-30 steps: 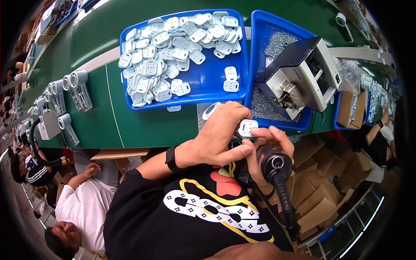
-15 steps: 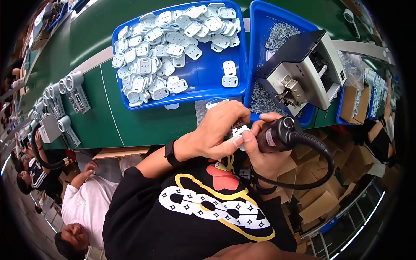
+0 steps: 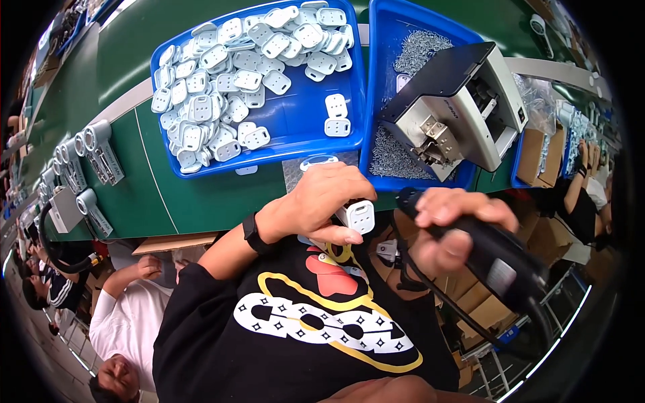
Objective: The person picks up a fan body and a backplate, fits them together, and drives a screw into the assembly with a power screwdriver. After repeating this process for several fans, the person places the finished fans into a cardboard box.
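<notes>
My left hand (image 3: 319,198) is closed round a white plastic part (image 3: 361,217), whose end plate with small holes and a slot faces up. My right hand (image 3: 447,218) grips a black electric screwdriver (image 3: 500,262), smeared by motion, with its narrow end pointing up and left, to the right of the white part and apart from it. From the tool's back end a thick black cord (image 3: 537,322) hangs down. Just beyond my left hand, a pale oval piece (image 3: 318,162) lies on a grey mat at the table's edge.
A blue tray (image 3: 289,138) holds many pale plates with holes. Beside it, another blue tray (image 3: 368,134) contains loose screws and a screw-feeding machine (image 3: 447,107). Pale handheld fan-like units (image 3: 101,151) lie on the green table at left. A co-worker (image 3: 131,312) sits at lower left; cardboard (image 3: 484,305) lies below right.
My right hand has drawn the screwdriver away from the white part to the right and tipped it over. The part's holed end has turned into view in my left hand.
</notes>
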`<state>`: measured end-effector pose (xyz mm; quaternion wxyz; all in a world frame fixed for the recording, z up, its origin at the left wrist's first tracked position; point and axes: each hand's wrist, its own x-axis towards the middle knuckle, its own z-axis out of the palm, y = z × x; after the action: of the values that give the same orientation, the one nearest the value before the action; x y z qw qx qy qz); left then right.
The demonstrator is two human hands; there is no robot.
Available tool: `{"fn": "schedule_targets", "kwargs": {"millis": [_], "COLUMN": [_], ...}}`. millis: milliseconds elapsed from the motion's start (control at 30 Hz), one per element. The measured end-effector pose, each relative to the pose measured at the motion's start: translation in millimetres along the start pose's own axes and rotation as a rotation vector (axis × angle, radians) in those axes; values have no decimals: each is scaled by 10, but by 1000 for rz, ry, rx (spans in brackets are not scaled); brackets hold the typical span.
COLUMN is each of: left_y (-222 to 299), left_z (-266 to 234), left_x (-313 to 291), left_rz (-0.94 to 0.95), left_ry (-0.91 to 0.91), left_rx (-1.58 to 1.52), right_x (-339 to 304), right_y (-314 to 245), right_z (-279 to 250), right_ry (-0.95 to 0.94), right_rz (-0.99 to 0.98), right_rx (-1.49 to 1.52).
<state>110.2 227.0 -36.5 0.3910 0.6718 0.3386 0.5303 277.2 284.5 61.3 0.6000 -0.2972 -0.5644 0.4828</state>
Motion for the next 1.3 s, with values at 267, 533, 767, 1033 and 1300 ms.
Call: {"fn": "schedule_targets", "kwargs": {"millis": [267,533,767,1033,1300], "left_y": [-12,5,13,-21,0], "left_z": [93,85,57,114,95], "left_x": [54,-16,-5,45,9], "left_rz": [62,29,60,93,72], "left_ry": [42,40,76,79,75], "left_rx": [77,97,87,67,72], "right_x": [545,90,315,410,104], "right_y": [52,-715,-388,-175,-757], "right_z": [-140,51,-33,-187,36], "right_ry": [114,-245,-45,-19,-151], "right_rz": [-30,-86,-175,-19,-123], "right_rx": [-171,291,-39,-19,195]}}
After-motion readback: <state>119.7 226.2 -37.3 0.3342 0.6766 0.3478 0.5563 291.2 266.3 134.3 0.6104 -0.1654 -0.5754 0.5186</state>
